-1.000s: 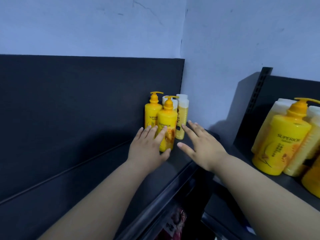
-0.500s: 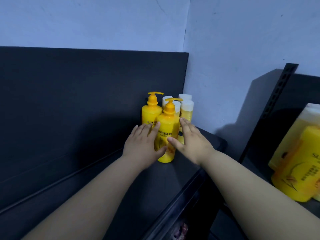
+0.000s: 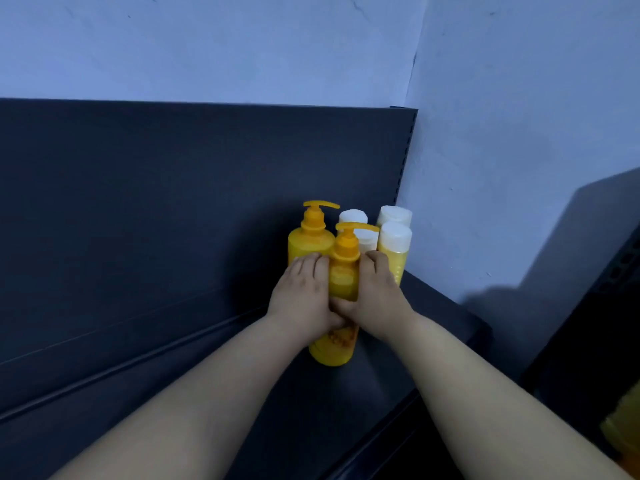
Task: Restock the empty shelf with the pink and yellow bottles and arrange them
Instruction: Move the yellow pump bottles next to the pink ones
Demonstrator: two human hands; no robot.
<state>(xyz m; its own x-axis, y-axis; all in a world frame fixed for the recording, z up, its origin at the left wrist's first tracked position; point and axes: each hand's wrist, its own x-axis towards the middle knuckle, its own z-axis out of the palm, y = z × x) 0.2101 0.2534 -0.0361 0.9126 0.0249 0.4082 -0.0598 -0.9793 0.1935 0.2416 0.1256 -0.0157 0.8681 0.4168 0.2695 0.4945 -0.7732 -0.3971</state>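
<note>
The front bottle (image 3: 342, 278), a yellow pump bottle, is gripped between both hands: the left hand (image 3: 304, 296) is curled round its left side and the right hand (image 3: 378, 299) round its right side, with the thumbs meeting across the label at the front. The fingers of each hand are bent round the body below the pump neck, so that only the pump head above the hands and the base below them are seen. The bottle is stood upright on the shelf (image 3: 207, 393), its base just below the wrists. The rear bottle (image 3: 304, 241), a second yellow pump bottle, is found just beyond the left hand's fingertips; whether it is touched cannot be told. Four capped bottles (image 3: 394, 245) with white caps are grouped just beyond the right hand, the nearest one beside its fingers. The whole group is set in the corner formed by the dark panel (image 3: 173, 202) behind the hands and the wall (image 3: 502, 133) to the right of the right hand.
</note>
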